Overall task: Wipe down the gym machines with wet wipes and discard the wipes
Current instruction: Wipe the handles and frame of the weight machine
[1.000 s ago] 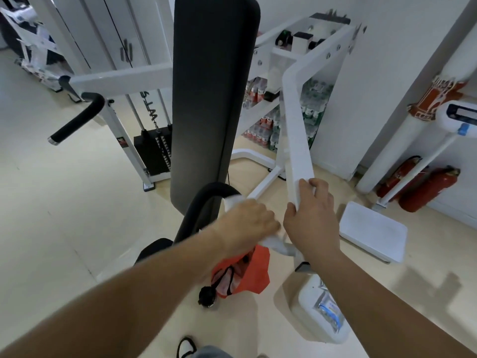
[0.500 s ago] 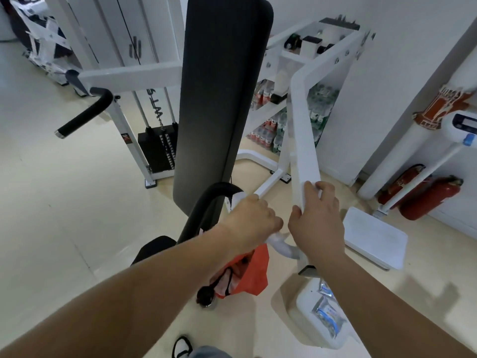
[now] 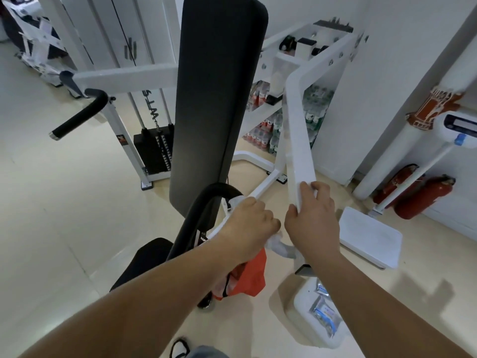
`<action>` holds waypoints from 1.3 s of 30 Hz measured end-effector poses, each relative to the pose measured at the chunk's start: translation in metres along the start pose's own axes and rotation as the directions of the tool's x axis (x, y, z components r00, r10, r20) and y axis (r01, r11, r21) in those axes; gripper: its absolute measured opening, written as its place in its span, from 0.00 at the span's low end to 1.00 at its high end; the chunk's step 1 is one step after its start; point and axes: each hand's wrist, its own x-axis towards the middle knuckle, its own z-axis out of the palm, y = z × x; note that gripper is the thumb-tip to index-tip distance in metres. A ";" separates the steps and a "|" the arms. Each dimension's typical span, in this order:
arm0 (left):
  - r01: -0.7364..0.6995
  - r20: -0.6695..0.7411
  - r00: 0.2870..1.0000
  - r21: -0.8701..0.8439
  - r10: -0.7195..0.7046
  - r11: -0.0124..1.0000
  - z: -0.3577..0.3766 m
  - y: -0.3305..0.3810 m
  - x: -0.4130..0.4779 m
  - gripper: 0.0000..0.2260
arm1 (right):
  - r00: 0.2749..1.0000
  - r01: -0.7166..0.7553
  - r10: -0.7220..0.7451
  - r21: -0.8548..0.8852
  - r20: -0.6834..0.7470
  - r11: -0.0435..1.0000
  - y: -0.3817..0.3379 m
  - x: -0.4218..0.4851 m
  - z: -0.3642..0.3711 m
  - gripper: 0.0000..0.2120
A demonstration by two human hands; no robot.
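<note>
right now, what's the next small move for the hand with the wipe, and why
Probably slide the left hand, which grips the crumpled white wet wipe, up along the curved black handle beside it; the right hand grips the white metal machine arm, steadying it.

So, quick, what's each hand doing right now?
Left hand: closed around a white wipe.
Right hand: gripping the white machine arm.
</note>
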 end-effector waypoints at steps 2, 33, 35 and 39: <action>0.000 0.023 1.000 0.026 -0.001 1.000 -0.004 -0.027 0.003 0.07 | 1.000 0.017 -0.017 0.010 -0.007 1.000 0.002 -0.001 0.000 0.24; -0.003 0.005 1.000 -0.012 0.003 1.000 0.007 0.001 0.001 0.09 | 1.000 0.018 -0.019 -0.051 -0.011 0.999 -0.001 0.002 0.003 0.24; -0.006 -0.025 1.000 -0.003 0.006 1.000 0.007 -0.025 0.000 0.07 | 1.000 0.020 -0.020 -0.038 -0.015 0.999 0.001 0.001 0.003 0.24; 0.505 0.054 0.861 -0.212 -0.506 0.837 -0.004 -0.076 -0.007 0.09 | 0.984 0.144 -0.149 -0.060 -0.093 0.988 -0.003 -0.003 0.002 0.18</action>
